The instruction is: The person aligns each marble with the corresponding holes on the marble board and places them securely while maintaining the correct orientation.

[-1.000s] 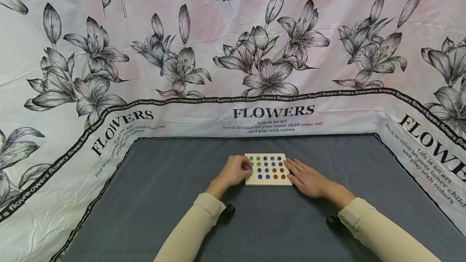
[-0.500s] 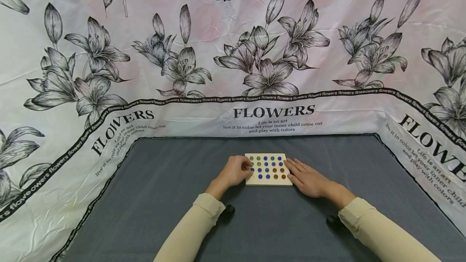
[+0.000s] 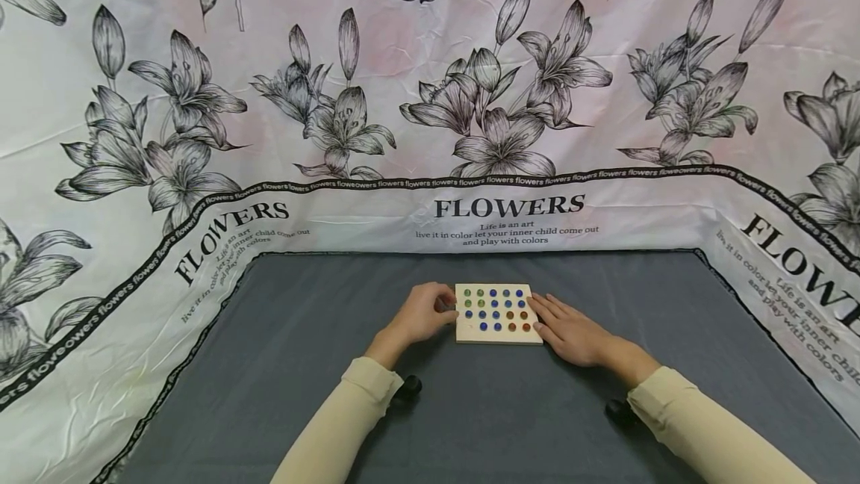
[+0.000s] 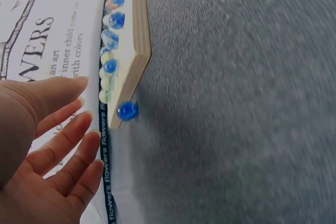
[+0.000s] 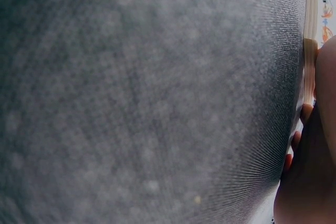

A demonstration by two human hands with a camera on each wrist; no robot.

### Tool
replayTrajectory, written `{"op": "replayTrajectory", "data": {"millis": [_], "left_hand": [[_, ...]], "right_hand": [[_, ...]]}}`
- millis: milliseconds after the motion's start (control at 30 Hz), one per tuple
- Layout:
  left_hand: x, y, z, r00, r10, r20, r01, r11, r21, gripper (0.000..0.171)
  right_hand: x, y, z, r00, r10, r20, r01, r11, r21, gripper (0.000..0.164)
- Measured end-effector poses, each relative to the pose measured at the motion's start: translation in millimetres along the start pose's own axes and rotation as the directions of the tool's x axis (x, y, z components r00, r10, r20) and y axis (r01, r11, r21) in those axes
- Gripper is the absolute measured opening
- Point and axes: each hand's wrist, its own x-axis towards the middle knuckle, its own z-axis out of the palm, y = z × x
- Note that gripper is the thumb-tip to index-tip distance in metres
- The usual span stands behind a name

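Observation:
A pale wooden board (image 3: 499, 336) lies on the grey cloth with rows of glass marbles on top. Green marbles (image 3: 467, 303) sit at its back left, blue marbles (image 3: 493, 303) through the middle, and orange marbles (image 3: 525, 327) at the front right. My left hand (image 3: 423, 312) is just beside the board's left edge, thumb and fingers spread apart around nothing. In the left wrist view, a single blue marble (image 4: 127, 110) overlaps that edge, below the open fingertips. My right hand (image 3: 574, 331) rests with extended fingers against the board's right side; its wrist view shows only part of it.
Grey cloth (image 3: 322, 364) covers the table around the board. Behind and to both sides rises a white floral cloth (image 3: 363, 208) with printed lettering. A small black device sits under each wrist.
My left hand has let go at the board's left side and drawn back leftward, its fingers opening. A blue marble now shows in the third row's leftmost spot. The right hand stays put.

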Motion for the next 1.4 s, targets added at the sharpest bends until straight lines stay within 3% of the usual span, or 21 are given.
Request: {"op": "replayTrajectory", "data": {"millis": [433, 833, 1400], "left_hand": [[-8.9, -14.2, -3.0, 0.999, -0.031, 0.037, 0.032, 0.999, -0.020, 0.027], [-12.3, -15.9, -1.1, 0.997, -0.038, 0.067, 0.043, 0.996, -0.075, 0.030], [-8.1, -16.9, 4.1, 0.997, -0.059, 0.054, 0.063, 0.995, -0.073, 0.019]], "right_hand": [[-0.7, 3.8, 1.8, 1.000, 0.005, 0.003, -0.005, 1.000, 0.005, 0.059], [-0.3, 1.6, -1.8, 1.000, 0.000, 0.001, 0.000, 1.000, 0.010, 0.059], [2.0, 5.8, -0.8, 1.000, -0.001, 0.009, 0.001, 1.000, 0.002, 0.059]]}}
